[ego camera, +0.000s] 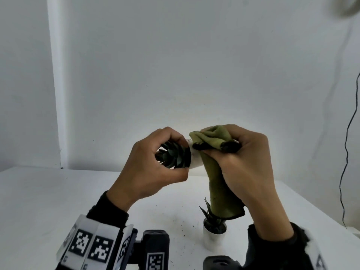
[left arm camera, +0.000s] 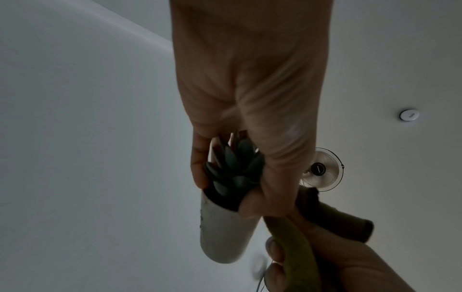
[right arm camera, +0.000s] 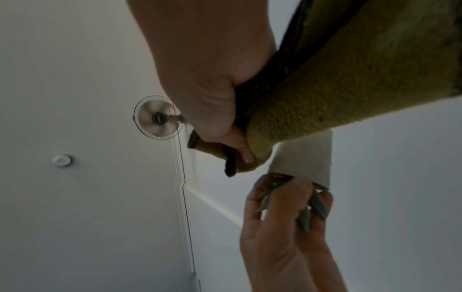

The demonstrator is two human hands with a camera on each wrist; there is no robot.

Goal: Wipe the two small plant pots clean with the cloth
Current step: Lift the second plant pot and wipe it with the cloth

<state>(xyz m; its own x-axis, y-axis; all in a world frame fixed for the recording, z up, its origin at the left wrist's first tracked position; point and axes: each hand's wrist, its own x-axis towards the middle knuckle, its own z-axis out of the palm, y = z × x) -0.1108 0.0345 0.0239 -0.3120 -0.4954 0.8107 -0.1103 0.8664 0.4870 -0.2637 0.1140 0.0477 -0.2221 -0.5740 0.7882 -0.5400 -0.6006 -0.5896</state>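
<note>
My left hand [ego camera: 155,162] holds a small white pot [ego camera: 195,158] with a dark succulent [ego camera: 171,155] up in the air, tilted on its side, fingers curled round its rim. In the left wrist view the same pot [left arm camera: 225,231] hangs below my left hand [left arm camera: 240,177]. My right hand [ego camera: 243,158] grips a bunched olive-green cloth [ego camera: 218,184] against the pot's side; the cloth's tail hangs down. The right wrist view shows the cloth [right arm camera: 337,94] touching the pot [right arm camera: 305,160]. A second white pot [ego camera: 214,236] with a spiky plant stands on the table below.
The white table [ego camera: 58,201] carries scattered dark soil crumbs [ego camera: 181,224] near the standing pot. A white wall rises behind. A black cable [ego camera: 348,143] hangs at the right. A fan [right arm camera: 157,118] is mounted high on the wall.
</note>
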